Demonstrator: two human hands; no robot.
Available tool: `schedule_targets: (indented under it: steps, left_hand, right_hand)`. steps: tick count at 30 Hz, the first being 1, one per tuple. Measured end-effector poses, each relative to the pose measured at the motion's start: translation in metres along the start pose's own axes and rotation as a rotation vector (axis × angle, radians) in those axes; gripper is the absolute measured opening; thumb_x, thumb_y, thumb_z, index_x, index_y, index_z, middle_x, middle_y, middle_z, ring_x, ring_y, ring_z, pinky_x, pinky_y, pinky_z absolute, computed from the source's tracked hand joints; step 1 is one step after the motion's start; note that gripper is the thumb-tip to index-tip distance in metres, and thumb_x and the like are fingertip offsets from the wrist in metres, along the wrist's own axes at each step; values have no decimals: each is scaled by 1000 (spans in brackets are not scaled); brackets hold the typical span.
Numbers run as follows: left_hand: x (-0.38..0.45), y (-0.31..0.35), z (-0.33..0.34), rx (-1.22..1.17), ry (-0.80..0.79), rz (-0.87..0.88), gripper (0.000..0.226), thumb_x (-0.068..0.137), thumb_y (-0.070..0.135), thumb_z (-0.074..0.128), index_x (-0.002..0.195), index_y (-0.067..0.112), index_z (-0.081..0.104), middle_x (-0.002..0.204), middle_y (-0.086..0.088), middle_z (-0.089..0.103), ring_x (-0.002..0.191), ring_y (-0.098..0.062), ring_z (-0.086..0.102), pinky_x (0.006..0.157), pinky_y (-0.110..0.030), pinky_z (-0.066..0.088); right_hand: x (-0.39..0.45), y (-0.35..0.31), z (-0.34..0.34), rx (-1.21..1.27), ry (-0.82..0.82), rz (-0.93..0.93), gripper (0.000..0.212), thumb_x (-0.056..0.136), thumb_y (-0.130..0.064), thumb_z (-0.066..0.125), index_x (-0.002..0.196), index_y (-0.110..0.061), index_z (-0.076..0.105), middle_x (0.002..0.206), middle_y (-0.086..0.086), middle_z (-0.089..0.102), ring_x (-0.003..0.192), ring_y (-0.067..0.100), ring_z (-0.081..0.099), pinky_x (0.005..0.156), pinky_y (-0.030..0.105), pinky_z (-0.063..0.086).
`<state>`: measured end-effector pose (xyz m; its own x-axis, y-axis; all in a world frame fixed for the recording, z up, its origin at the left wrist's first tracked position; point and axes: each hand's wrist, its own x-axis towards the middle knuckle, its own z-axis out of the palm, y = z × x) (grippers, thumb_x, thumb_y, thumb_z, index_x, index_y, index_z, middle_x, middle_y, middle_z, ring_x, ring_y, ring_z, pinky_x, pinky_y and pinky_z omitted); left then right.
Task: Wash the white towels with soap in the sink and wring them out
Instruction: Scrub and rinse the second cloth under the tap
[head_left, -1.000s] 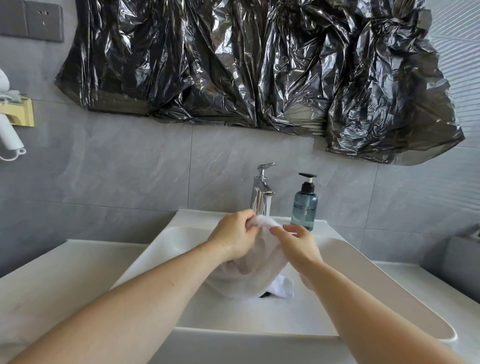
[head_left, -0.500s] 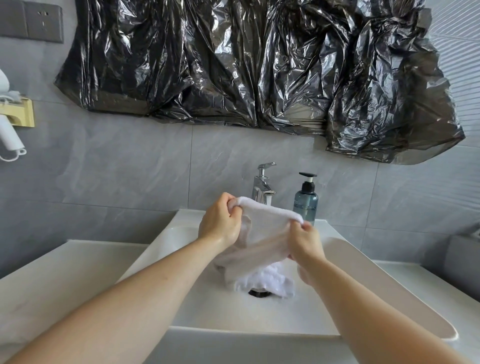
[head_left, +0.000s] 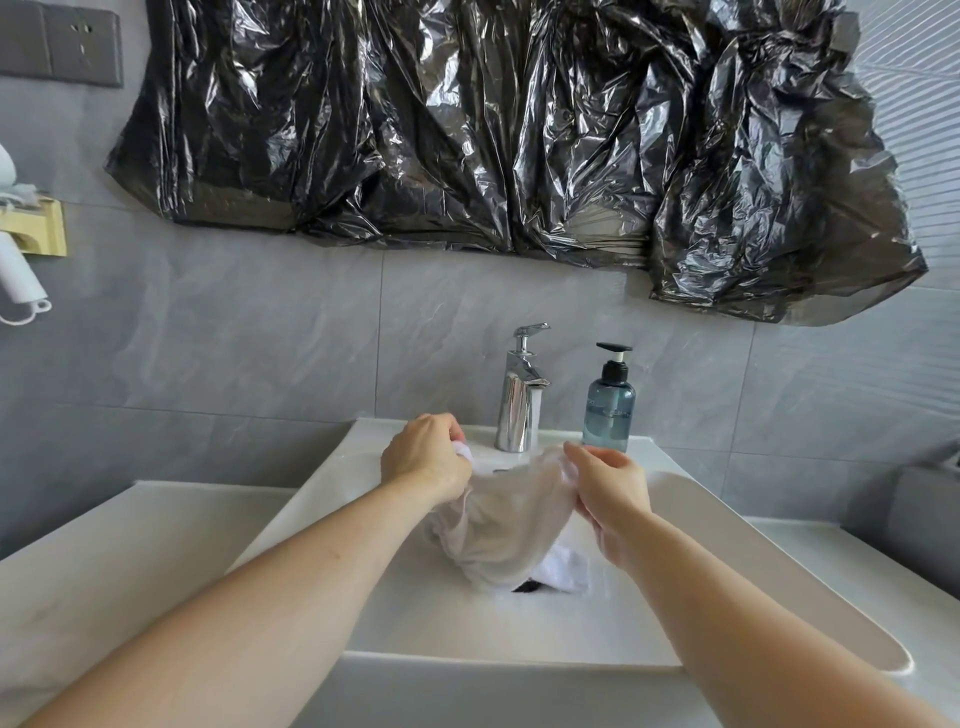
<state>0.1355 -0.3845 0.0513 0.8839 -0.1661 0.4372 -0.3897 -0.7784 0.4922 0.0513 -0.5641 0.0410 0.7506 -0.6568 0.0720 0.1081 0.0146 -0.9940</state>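
My left hand (head_left: 423, 460) and right hand (head_left: 608, 486) both pinch white towel (head_left: 506, 525) by its upper edge, above middle of white sink (head_left: 779, 561). Towel sags between hands, lower folds rest on basin floor, partly over dark drain (head_left: 527, 587). Chrome faucet (head_left: 519, 389) upright at back edge of sink, just beyond hands. Blue soap bottle (head_left: 609, 410) with black pump beside faucet, toward back right corner. Crumpled black plastic sheet (head_left: 493, 130) on grey tiled wall above. Grey socket plate (head_left: 62, 44) upper left.
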Motion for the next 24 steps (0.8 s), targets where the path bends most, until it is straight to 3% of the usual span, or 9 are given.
schedule_targets:
  steps: [4, 6, 8, 10, 13, 17, 19, 22, 24]
  left_hand:
    - [-7, 14, -1, -62, -210, 182, 52, 77, 34, 66, 129, 31, 62, 135, 7, 56, 131, -22, 48, 104, -34, 45]
    - [-14, 21, 2, -223, -377, 222, 63, 69, 51, 60, 130, 38, 59, 128, 14, 61, 122, -16, 58, 102, -34, 49]
    - [-17, 24, 9, -242, -482, 272, 48, 72, 50, 58, 119, 45, 57, 115, 14, 67, 108, -15, 66, 90, -34, 54]
    - [-14, 23, 13, -223, -425, 331, 21, 79, 49, 58, 98, 42, 60, 104, 9, 72, 100, -21, 69, 84, -38, 56]
    - [-6, 18, 13, -238, -256, 318, 11, 87, 38, 51, 79, 32, 55, 80, 6, 65, 90, -33, 64, 78, -42, 52]
    - [-2, 17, 11, -406, -28, 298, 17, 80, 32, 42, 80, 22, 55, 73, -1, 61, 80, -35, 59, 73, -46, 51]
    - [0, 19, 8, -487, 38, 270, 19, 81, 32, 44, 80, 19, 58, 73, 0, 63, 78, -31, 60, 71, -41, 48]
    - [3, 17, 7, -501, 80, 225, 10, 85, 28, 54, 78, 25, 61, 74, 7, 66, 79, -25, 63, 70, -36, 49]
    - [4, 13, 6, -445, 122, 187, 8, 87, 29, 57, 82, 25, 62, 78, 9, 69, 81, -25, 64, 71, -38, 53]
  right_hand:
    - [-11, -6, 3, 36, -111, -88, 18, 87, -10, 73, 102, -20, 72, 94, 2, 74, 86, 17, 67, 86, 33, 53]
    - [-15, -9, 4, 39, -166, -113, 31, 84, 0, 69, 105, -22, 72, 100, 2, 76, 94, 19, 69, 85, 32, 54]
    - [-20, -12, 3, 23, -212, -135, 39, 81, 6, 64, 107, -22, 71, 104, 1, 75, 97, 18, 69, 78, 29, 52]
    - [-23, -13, 2, -21, -222, -157, 40, 81, 7, 62, 109, -21, 69, 108, -1, 73, 97, 16, 67, 73, 27, 50]
    - [-26, -8, 1, -207, -244, -140, 43, 82, -4, 70, 120, -20, 58, 110, -2, 68, 97, 15, 66, 74, 27, 50]
    - [-31, 5, 1, -670, -522, 23, 68, 71, -33, 85, 128, -28, 49, 114, -7, 65, 100, 14, 65, 81, 31, 51]
    - [-27, 12, 3, -886, -597, -55, 54, 70, -45, 84, 113, -27, 58, 104, -11, 64, 91, 11, 61, 75, 27, 45]
    - [-20, 13, 4, -917, -465, -200, 6, 96, -25, 60, 95, -19, 62, 86, -5, 58, 83, 19, 53, 63, 25, 39]
    - [-13, 12, 4, -829, -378, -198, 22, 97, -12, 45, 99, -16, 66, 86, -2, 62, 81, 20, 56, 67, 27, 45]
